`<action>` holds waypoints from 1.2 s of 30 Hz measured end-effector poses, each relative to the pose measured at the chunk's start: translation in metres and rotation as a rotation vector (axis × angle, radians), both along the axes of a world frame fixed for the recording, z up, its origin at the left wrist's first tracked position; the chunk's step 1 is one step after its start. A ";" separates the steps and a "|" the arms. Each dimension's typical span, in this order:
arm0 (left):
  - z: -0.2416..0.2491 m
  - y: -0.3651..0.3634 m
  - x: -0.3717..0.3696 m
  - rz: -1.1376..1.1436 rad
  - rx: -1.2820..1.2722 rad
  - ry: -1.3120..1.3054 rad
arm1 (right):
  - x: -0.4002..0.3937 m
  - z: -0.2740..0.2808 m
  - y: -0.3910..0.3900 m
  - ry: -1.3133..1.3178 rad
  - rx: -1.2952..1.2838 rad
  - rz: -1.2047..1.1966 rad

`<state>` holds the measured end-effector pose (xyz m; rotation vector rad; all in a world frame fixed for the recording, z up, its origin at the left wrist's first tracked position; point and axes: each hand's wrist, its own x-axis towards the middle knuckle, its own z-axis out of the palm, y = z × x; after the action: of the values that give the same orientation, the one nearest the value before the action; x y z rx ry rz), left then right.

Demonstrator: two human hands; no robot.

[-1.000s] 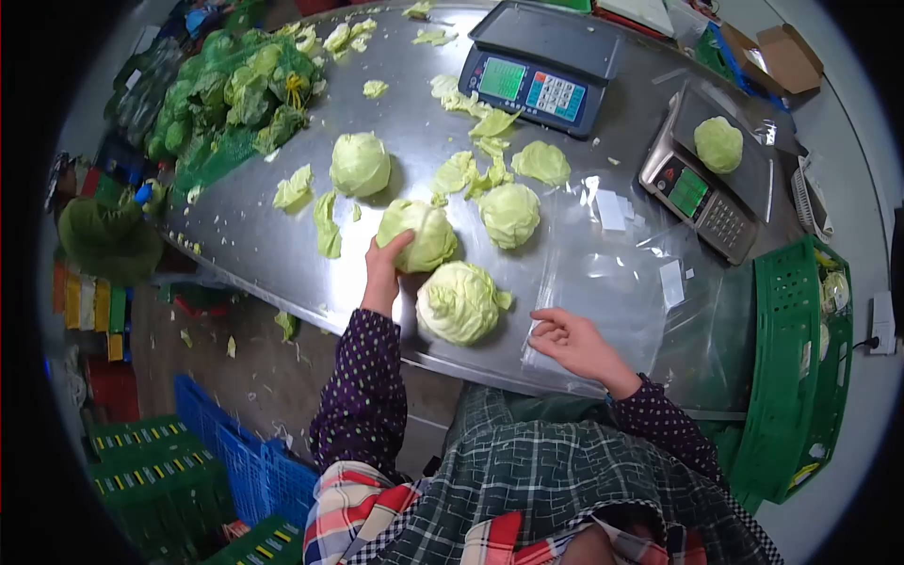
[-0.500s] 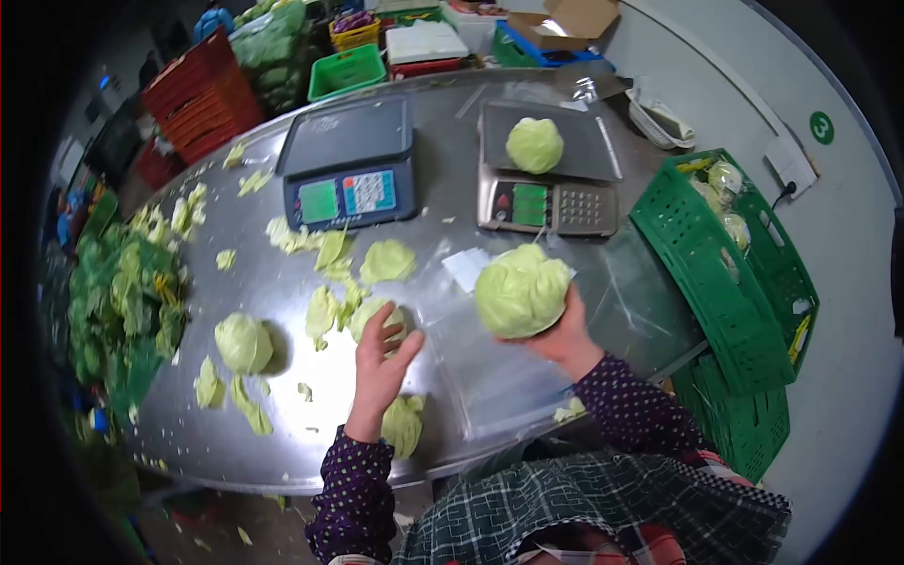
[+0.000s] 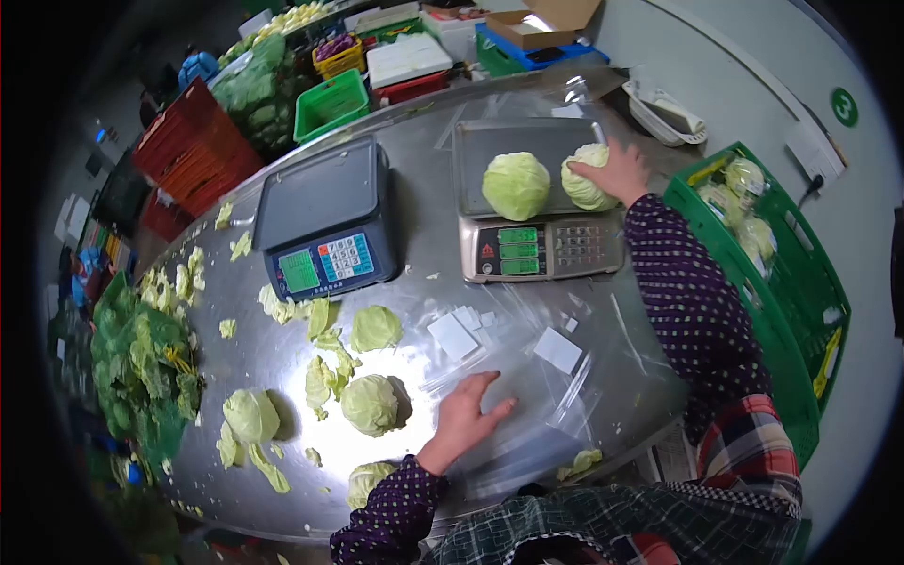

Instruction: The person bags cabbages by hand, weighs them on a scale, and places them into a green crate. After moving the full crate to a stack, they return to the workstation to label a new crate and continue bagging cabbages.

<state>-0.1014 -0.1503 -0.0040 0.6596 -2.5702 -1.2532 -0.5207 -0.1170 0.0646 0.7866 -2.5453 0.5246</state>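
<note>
My right hand [image 3: 621, 173] is wrapped round the right side of a pale green cabbage [image 3: 587, 177] on the platform of the right scale [image 3: 471, 141]. Another cabbage [image 3: 516, 186] rests on the same platform, just left of it. Low over the table, my left hand [image 3: 468, 421] is open, thumb and fingers apart, holding nothing. Beneath and beside it lie clear plastic bags [image 3: 518, 438]. White paper slips [image 3: 557, 350] lie beyond them. Left of that hand a cabbage [image 3: 369, 405] sits on the metal; one nearer my body [image 3: 369, 482] is partly covered by my sleeve.
A second scale [image 3: 315, 202] stands at left with a bare platform. Farther left are one more cabbage [image 3: 250, 416], loose leaves and a green net sack [image 3: 141, 377]. Green crates [image 3: 791, 311] with wrapped produce flank the table's right edge. Red crates [image 3: 193, 155] are stacked beyond the table.
My right hand has carried its cabbage forward onto the right scale, beside the one there. My left hand has moved right, over the plastic bags. The view has shifted.
</note>
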 end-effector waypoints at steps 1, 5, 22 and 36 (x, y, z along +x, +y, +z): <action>-0.003 0.002 0.001 -0.020 -0.055 0.003 | 0.004 0.002 -0.010 0.170 0.147 -0.014; -0.027 0.017 0.020 0.009 -0.208 0.001 | 0.045 0.007 -0.071 -0.172 0.065 0.684; -0.074 0.057 0.066 -0.153 -0.435 -0.034 | 0.239 -0.102 0.192 -1.797 -1.047 0.716; -0.083 0.097 -0.016 -0.405 -0.599 0.215 | 0.349 -0.098 0.327 -1.906 -1.365 0.062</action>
<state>-0.1178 -0.0538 -0.0870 -0.1116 -2.7506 -0.5231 -0.1717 0.2103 -0.0333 -0.5654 -1.8655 3.5968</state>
